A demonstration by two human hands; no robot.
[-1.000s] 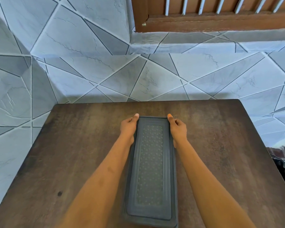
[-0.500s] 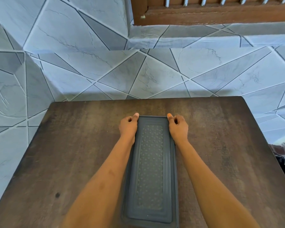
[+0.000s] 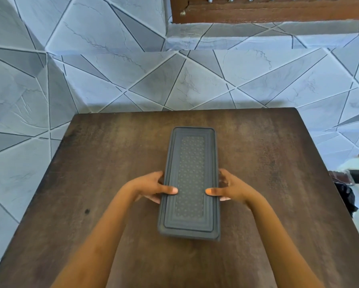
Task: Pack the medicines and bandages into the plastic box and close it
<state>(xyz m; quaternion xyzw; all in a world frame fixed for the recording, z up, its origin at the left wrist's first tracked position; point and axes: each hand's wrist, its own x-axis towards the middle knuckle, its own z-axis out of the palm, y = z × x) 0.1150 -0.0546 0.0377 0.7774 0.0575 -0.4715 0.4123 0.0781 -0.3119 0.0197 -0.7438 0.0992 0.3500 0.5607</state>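
head view: the box (image 3: 192, 179) lies lengthwise on the middle of the table (image 3: 112, 163), its dark lid (image 3: 192, 142) seated all round as far as can be seen. a second ago both hands were at the far corners, thumbs pressing the far end of the lid down; now they have come back along the long sides to just short of the middle. the left hand (image 3: 147, 187) grips the left side, thumb laid flat on the lid and fingers curled against the wall below, and the right hand (image 3: 232, 188) does the same on the right side, so the box is clamped between them. the near end is a little blurred, so the box may be shifting or being lifted, but i cannot tell which. no medicines or bandages lie on the table, which suggests they are already inside. the move down the sides reads as pressing the rim shut section by section, so the task looks almost done: what seems left is the near end of the lid, and a check that no corner sits proud.
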